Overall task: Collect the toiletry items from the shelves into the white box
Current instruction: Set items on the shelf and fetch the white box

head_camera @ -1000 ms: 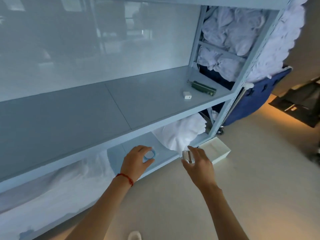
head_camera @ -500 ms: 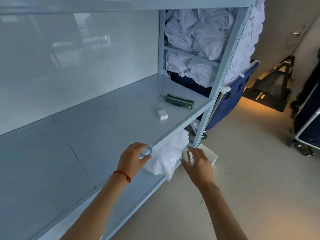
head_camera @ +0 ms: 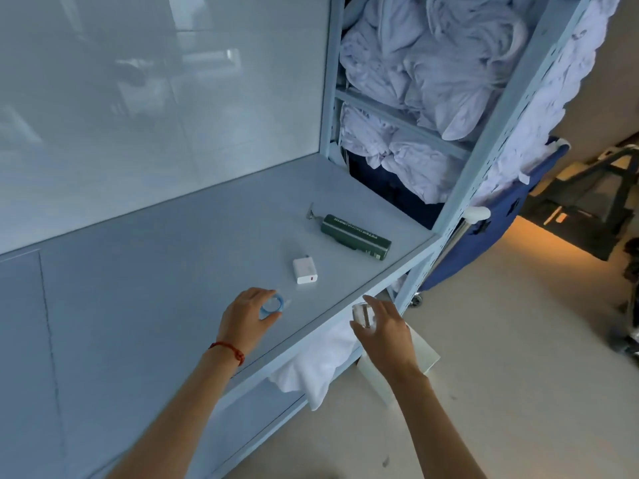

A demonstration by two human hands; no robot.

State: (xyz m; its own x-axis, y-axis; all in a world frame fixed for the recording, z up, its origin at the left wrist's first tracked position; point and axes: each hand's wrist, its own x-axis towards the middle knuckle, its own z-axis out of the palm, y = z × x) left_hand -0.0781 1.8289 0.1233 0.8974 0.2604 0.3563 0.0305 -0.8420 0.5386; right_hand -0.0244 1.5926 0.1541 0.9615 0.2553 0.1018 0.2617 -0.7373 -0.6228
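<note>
My left hand (head_camera: 247, 318) is over the pale blue metal shelf (head_camera: 173, 288), fingers closed around a small round blue-rimmed container (head_camera: 273, 305). My right hand (head_camera: 382, 328) is just off the shelf's front edge, gripping a small clear bottle (head_camera: 361, 314) between fingers and thumb. Farther along the shelf a white rectangular charger-like block (head_camera: 305, 270) lies flat, and beyond it a dark green pump bottle (head_camera: 354, 236) lies on its side near the right end. The white box (head_camera: 420, 354) sits on the floor below my right hand, partly hidden by my wrist. A white towel (head_camera: 318, 368) hangs out from the lower shelf beside it. Crumpled white linen (head_camera: 425, 74) fills the rack at the right.
</note>
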